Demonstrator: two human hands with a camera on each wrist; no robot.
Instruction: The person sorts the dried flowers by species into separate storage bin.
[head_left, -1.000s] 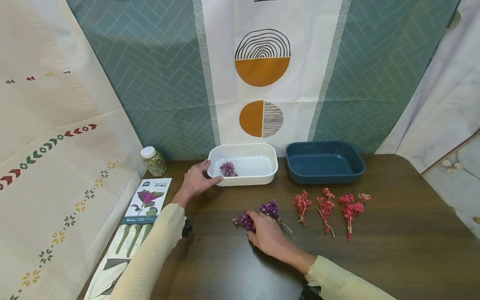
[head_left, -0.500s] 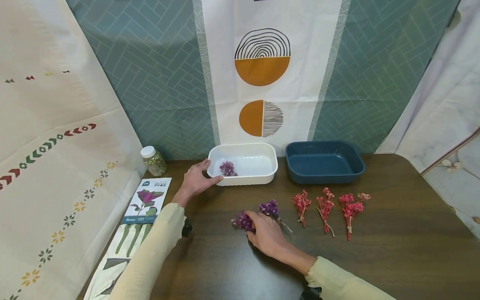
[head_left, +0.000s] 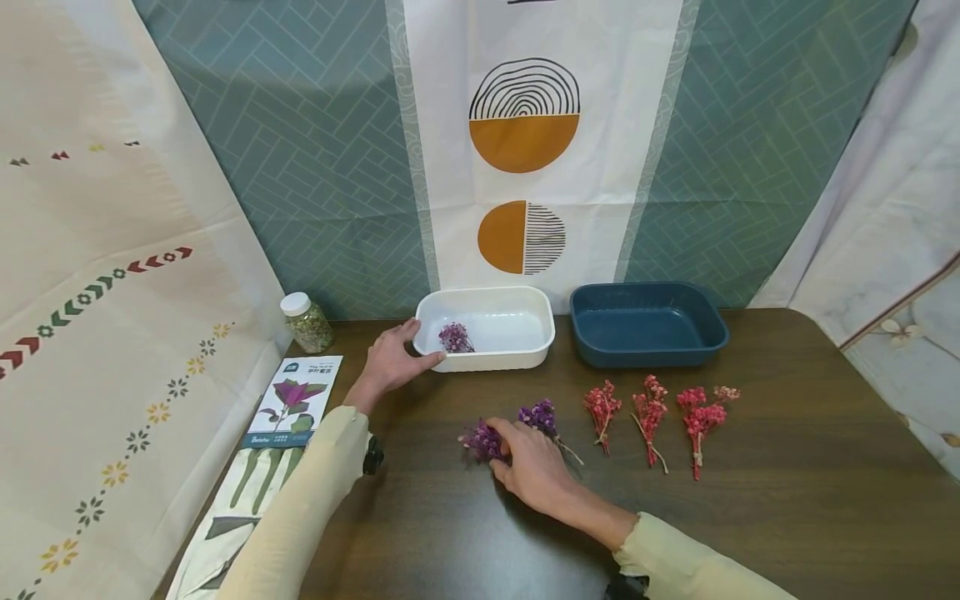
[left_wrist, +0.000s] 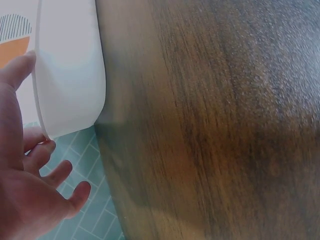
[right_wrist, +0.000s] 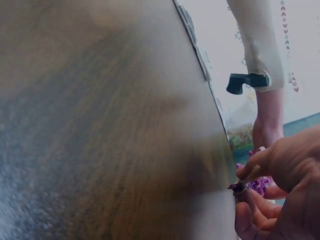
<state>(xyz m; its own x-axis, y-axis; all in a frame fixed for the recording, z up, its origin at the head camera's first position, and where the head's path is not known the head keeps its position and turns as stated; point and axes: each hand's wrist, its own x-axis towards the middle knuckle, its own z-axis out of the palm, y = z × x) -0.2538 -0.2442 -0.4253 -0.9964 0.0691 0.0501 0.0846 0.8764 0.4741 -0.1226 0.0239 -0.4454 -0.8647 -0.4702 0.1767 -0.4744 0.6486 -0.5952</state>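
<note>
My left hand (head_left: 393, 358) rests against the left end of a white rectangular dish (head_left: 517, 360), thumb along the front rim and fingers spread at the side. In the left wrist view, its fingertips touch the dish rim (left_wrist: 36, 95). A small purple dried flower bunch (head_left: 456, 337) lies inside the dish. Low over the table, my right hand (head_left: 536, 475) pinches another purple dried flower bunch (head_left: 480, 442), its blooms pointing left. The right wrist view shows its tied stems (right_wrist: 240, 187) between thumb and fingers. Just behind that hand lies a third purple bunch (head_left: 538, 417), partly covered.
Three pink-red dried bunches (head_left: 651, 417) lie in a row on the right of the table. A dark blue dish (head_left: 648, 358) stands behind them. At the left are a white-lidded jar (head_left: 309, 325), a flower-printed packet (head_left: 292, 404) and striped gloves (head_left: 232, 517).
My right hand has shifted very slightly left with the purple bunch. The left hand and the white dish have stayed in place.
</note>
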